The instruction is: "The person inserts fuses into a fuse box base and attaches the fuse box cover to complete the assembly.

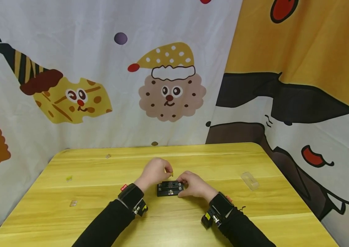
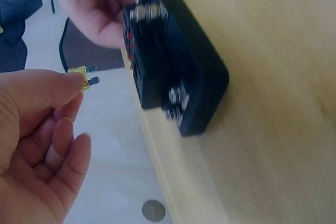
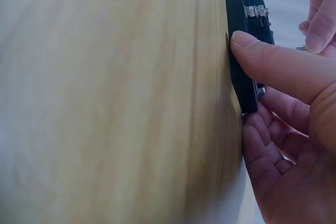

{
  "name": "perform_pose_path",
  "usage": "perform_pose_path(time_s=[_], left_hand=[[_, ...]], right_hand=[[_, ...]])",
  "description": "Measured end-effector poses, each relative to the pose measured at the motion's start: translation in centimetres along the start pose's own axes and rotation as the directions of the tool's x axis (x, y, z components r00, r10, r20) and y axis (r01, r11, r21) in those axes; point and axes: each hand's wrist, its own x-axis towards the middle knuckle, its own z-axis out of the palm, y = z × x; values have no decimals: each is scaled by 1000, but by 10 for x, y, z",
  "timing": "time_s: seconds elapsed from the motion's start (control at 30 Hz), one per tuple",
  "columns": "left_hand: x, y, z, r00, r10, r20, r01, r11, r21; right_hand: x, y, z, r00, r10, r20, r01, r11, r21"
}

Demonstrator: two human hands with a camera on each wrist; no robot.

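A black fuse block (image 1: 169, 189) with metal screw terminals lies on the wooden table (image 1: 149, 226). Between thumb and index finger, my left hand (image 1: 154, 171) pinches a small yellow blade fuse (image 2: 85, 81). Its two metal prongs point toward the block in the left wrist view, with a gap between them and it. The other fingers of that hand curl loosely below. At the block's right end, my right hand (image 1: 195, 185) grips the base, thumb (image 3: 257, 51) on the near long edge and fingers around the far side and end.
A clear plastic cover (image 1: 250, 181) lies on the table's right side. On the left are a small yellow-green piece (image 1: 69, 178), a pale piece (image 1: 73, 203) and another small piece (image 1: 108, 156) near the back edge. A printed cloth (image 1: 100, 133) hangs behind the table.
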Motion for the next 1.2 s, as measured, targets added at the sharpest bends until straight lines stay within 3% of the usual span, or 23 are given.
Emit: perform_pose_path(time_s=[0.6,0.97,1.2], left_hand=[[-2,14,16,999,41,-1,-41,999,3],[-4,18,25,999,-24,-26,25,999,37],[-5,17,30,999,-31,-37,32,999,34]], right_hand=[[-1,-1,0,1000,8,3,-8,1000,6],[0,1,1,1000,4,-10,-4,1000,-1],[0,2,1,1000,1,-11,-1,1000,-2]])
